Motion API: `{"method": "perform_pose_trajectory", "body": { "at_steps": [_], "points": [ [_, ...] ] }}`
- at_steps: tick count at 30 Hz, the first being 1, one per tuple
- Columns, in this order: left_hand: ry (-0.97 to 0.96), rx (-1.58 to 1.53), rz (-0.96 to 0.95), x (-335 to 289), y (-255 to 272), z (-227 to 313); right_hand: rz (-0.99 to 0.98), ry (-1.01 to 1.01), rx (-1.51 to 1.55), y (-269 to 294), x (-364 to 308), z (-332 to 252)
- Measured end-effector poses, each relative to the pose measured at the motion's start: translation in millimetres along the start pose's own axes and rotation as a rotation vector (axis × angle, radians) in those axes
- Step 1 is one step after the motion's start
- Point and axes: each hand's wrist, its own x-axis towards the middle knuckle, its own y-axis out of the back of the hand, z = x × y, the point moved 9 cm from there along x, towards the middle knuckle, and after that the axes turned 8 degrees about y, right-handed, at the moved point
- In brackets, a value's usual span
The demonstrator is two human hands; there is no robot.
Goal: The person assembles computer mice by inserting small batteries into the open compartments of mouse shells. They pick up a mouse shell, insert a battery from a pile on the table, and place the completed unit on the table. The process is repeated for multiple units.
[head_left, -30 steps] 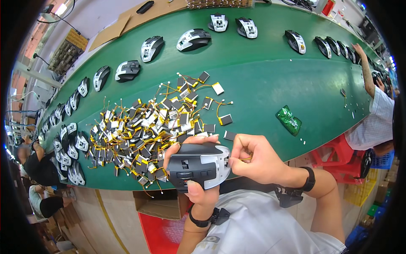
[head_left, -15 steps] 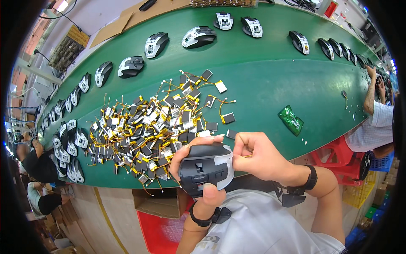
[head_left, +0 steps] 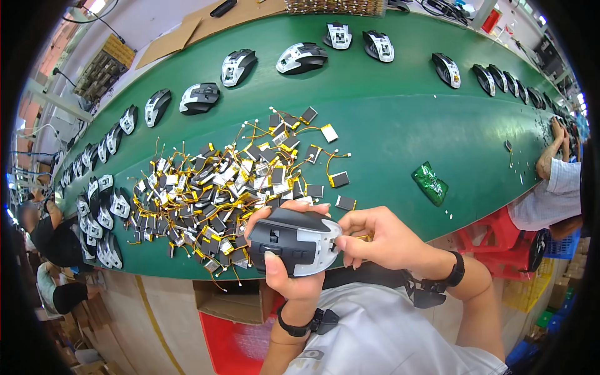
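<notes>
The left hand (head_left: 292, 282) grips a computer mouse (head_left: 294, 240), likely to steady it, while the right hand (head_left: 382, 239) pinches thin wire (head_left: 365, 237).

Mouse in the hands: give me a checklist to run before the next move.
1. Mouse gripped: ok, the left hand holds it around its sides.
2. Right hand in place: ok, its fingertips are at the mouse's white end.
3. Spot under those fingertips visible: not ok, the fingers cover part of it.
4. Any wire there seated: cannot tell, too small and partly hidden.
5. Green packet away from both hands: ok, it lies apart on the table.
</notes>
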Motion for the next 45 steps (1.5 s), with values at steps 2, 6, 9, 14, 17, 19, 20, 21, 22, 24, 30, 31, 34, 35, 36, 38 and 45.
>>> {"method": "perform_pose_trajectory", "body": {
  "at_steps": [2,6,9,14,17,19,20,21,22,24,30,31,34,35,36,38,45],
  "points": [
    [0.01,0.011,-0.002,0,-1,0,-0.014,0.04,-0.021,1,1,2],
    [-0.051,0.112,-0.019,-4,-10,0,0.009,0.037,0.049,5,2,9],
    [0.017,0.076,-0.024,0,-9,-3,-0.03,-0.006,0.045,7,-1,11],
    [0.274,-0.116,-0.023,15,8,-24,0.028,0.174,-0.082,25,-21,-15],
    [0.382,-0.21,-0.068,14,9,-36,0.296,0.416,0.023,50,-32,-36],
    [0.387,-0.176,-0.084,11,1,-43,0.377,0.557,0.11,46,-30,-48],
    [0.381,-0.156,-0.079,11,-1,-45,0.369,0.614,0.187,37,-26,-50],
    [0.381,-0.181,-0.064,12,-1,-45,0.354,0.672,0.263,31,-24,-51],
    [0.388,-0.204,-0.054,13,-3,-45,0.302,0.661,0.246,23,-23,-45],
    [0.409,-0.215,-0.025,16,-4,-43,0.252,0.688,0.045,8,-30,-45],
    [0.448,-0.221,0.026,23,4,-42,0.285,1.053,-0.97,-16,-48,-86],
    [0.443,-0.256,0.013,23,0,-42,0.321,1.07,-0.955,-13,-48,-83],
    [0.488,-0.291,0.012,23,-3,-43,0.326,1.266,-0.959,-12,-54,-81],
    [0.486,-0.284,0.013,24,-4,-44,0.291,1.306,-1.014,-14,-56,-83],
    [0.486,-0.273,0.017,25,-4,-44,0.257,1.345,-1.063,-18,-57,-83],
    [0.486,-0.269,0.038,25,-1,-44,0.221,1.267,-1.13,-22,-55,-89],
    [0.517,-0.322,0.043,25,0,-49,0.193,1.074,-1.141,-17,-51,-91]
  ]
}}
